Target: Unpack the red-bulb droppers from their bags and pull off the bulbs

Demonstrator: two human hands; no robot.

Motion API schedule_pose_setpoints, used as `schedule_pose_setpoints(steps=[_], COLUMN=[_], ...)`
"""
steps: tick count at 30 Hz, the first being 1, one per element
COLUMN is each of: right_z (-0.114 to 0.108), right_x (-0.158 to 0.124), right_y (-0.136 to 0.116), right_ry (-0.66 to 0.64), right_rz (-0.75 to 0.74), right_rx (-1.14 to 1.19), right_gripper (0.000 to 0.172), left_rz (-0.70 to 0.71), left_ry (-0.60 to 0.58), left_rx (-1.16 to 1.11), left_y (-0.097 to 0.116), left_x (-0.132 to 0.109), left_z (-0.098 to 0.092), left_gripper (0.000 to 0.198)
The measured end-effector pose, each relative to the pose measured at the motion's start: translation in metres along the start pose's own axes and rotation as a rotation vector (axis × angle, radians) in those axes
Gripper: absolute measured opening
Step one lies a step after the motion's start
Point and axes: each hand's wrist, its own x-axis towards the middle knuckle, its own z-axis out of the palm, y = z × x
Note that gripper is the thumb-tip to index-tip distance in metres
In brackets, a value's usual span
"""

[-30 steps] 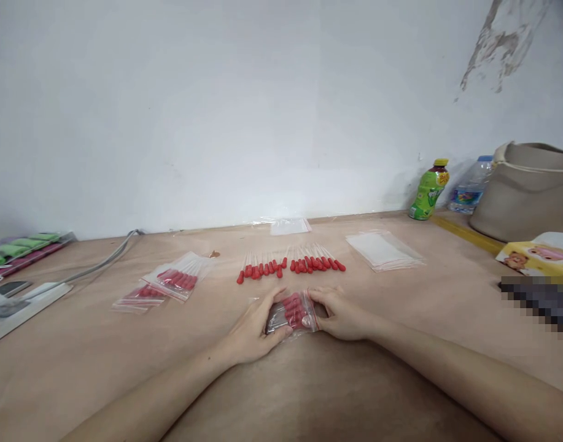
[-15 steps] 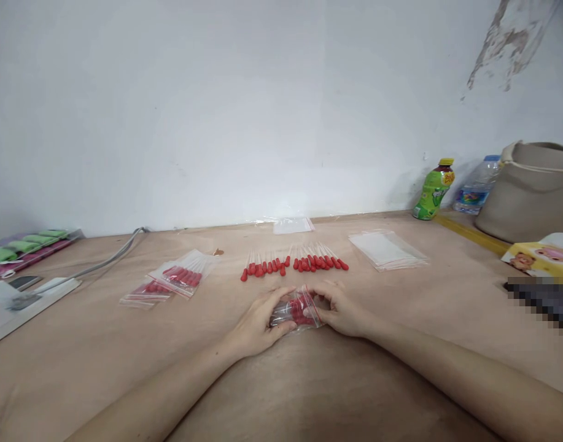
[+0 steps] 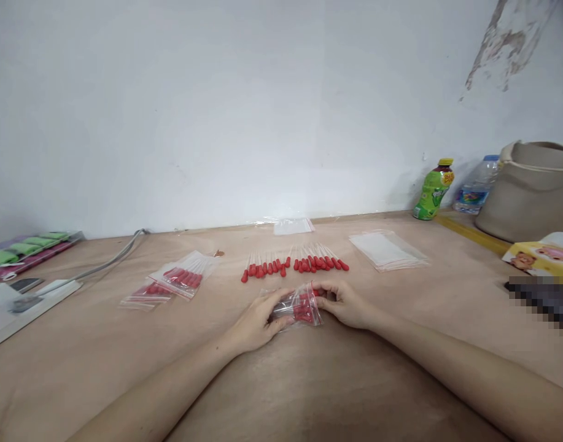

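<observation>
Your bag of red-capped droppers (image 3: 300,306) is low at the counter (image 3: 401,325), dead centre between your hands, long side running left to right. Left hand (image 3: 256,320) grips one end and right hand (image 3: 350,305) pinches the other, both equally close.

Glossy clear plastic bag (image 3: 299,306), red rubbery dropper bulbs (image 3: 295,265), matt brown paper-covered counter (image 3: 309,380), matt white plastered wall (image 3: 217,110)

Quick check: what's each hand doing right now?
Left hand: closed on the left end of the bag of red-tipped droppers.
Right hand: closed on the right end of it.
</observation>
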Motion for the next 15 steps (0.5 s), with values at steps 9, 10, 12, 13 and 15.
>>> schedule_pose_setpoints(steps=[9,10,12,13,15], right_z=[-0.034,-0.037,-0.043,-0.047,-0.058], right_x=[-0.010,-0.010,-0.009,-0.008,-0.006], right_y=[0.008,0.008,0.008,0.007,0.004], right_ry=[0.147,0.150,0.158,0.159,0.166], right_rz=[0.347,0.354,0.358,0.358,0.340], right_rx=[0.380,0.411,0.438,0.430,0.374], right_gripper=[0.034,0.034,0.033,0.034,0.035], left_rz=[-0.002,0.003,0.008,0.006,-0.002], left_ry=[-0.047,-0.046,-0.042,-0.042,-0.046], left_rx=[-0.020,-0.024,-0.024,-0.022,-0.016], left_y=[-0.003,-0.003,-0.004,-0.004,-0.003], left_x=[-0.003,-0.003,-0.003,-0.003,-0.003], left_z=[-0.006,-0.006,-0.006,-0.006,-0.005], left_gripper=[0.044,0.044,0.044,0.044,0.043])
